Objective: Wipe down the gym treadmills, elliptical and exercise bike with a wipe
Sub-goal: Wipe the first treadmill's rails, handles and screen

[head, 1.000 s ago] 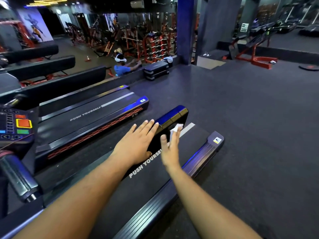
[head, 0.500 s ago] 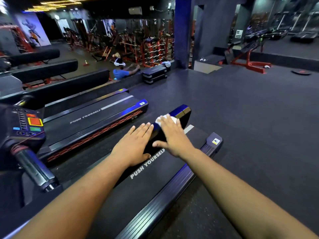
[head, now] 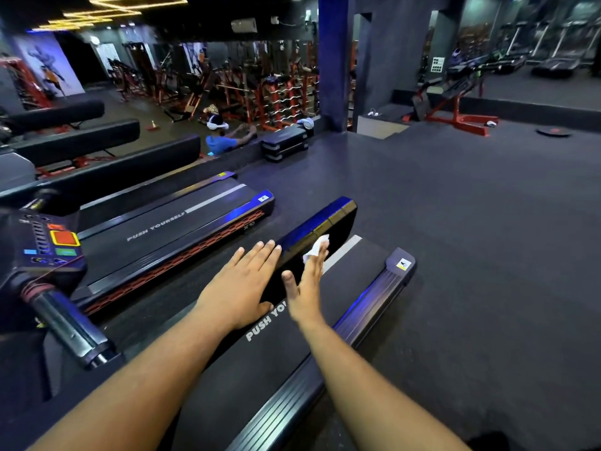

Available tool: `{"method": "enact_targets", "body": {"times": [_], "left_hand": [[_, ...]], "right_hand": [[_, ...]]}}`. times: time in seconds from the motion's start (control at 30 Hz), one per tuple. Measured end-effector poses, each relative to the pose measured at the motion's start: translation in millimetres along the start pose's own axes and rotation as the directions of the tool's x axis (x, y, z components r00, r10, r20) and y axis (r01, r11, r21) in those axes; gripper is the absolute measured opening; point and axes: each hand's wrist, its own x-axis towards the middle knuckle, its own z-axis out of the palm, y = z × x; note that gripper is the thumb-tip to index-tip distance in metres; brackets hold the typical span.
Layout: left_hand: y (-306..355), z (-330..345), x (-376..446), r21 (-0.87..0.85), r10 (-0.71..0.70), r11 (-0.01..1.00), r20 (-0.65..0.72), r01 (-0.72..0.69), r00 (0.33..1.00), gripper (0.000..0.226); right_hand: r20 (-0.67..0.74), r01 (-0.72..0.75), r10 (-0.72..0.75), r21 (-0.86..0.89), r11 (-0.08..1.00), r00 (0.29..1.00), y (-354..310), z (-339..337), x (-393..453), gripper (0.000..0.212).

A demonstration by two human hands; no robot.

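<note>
A black treadmill [head: 351, 297] with "PUSH YOURSELF" on its belt lies below me. Its left side rail [head: 320, 222] is glossy black with a blue sheen. My left hand [head: 240, 288] rests flat on that rail with straight fingers. My right hand [head: 307, 288] is turned edge-on, its straight fingers pressing a small white wipe [head: 317, 249] against the rail's inner face near the rear end. A second treadmill [head: 182, 222] lies parallel on the left.
A treadmill console [head: 48, 245] with coloured buttons and a handle [head: 65, 323] stands at the left. Dark rubber floor [head: 471, 255] spreads to the right. A seated person [head: 221, 138], a step platform [head: 284, 143], weight racks and a red bench [head: 455, 105] are farther off.
My right hand slid the wipe from the rail's top down onto its inner side and turned edge-on. My left hand stayed flat on the rail.
</note>
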Motion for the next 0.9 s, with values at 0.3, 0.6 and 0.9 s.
{"method": "enact_targets", "body": {"times": [0.3,0.6,0.9], "left_hand": [[-0.1,2.8,2.2,-0.006,-0.007,1.0,-0.017,0.007,1.0,0.109],[1.4,-2.1,1.0,-0.014,-0.027,1.0,0.0,0.027,1.0,0.109],[-2.8,2.2,-26.6,-0.029,-0.113,0.993,-0.016,0.112,0.993,0.107]], "right_hand": [[-0.093,-0.344,0.369,0.214,0.914,0.925,5.5,-17.8,41.6,0.125],[-0.106,-0.218,0.218,0.009,0.976,0.97,-23.8,-10.9,46.5,0.123],[0.554,0.554,-0.294,-0.386,0.738,0.779,-45.4,-43.6,-3.5,0.114]]}}
